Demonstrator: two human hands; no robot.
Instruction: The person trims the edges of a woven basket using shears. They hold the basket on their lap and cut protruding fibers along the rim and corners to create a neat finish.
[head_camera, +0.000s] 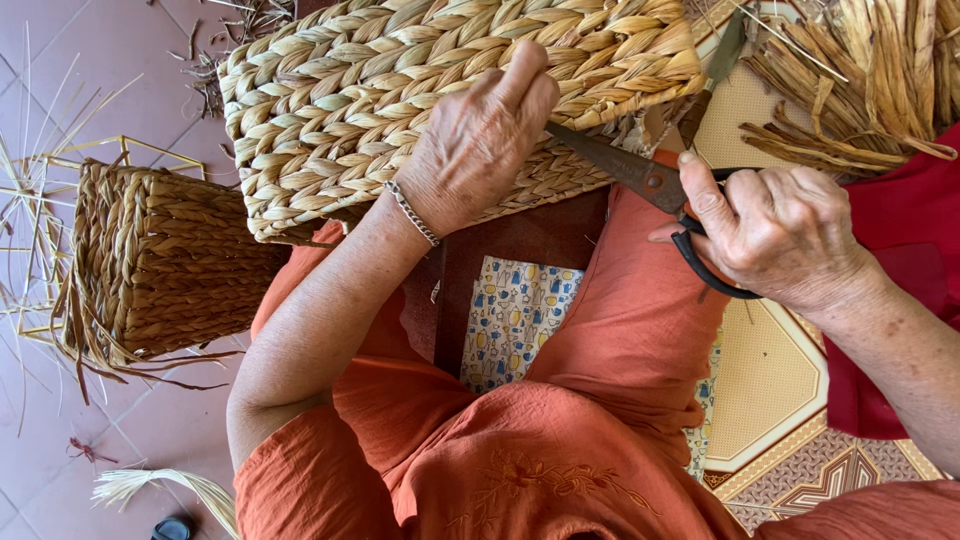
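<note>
Over tiled floor (40, 60), left hand (475, 145) hides scissors' (640, 175) blade tips.

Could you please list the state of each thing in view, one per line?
Left hand: pressed flat on the basket, steadying it.
Right hand: gripping the scissors by their black handles.
Scissors: blades open, tips at the basket's edge.
Basket: woven, resting on the lap.
Second basket: unfinished, loose strands trailing, on the floor.
Straw bundle: loose, unwoven.

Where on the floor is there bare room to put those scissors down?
Bare pink tile lies below the small woven basket, and patterned floor beside the right hand. The top right is crowded with dried fibre.
</note>
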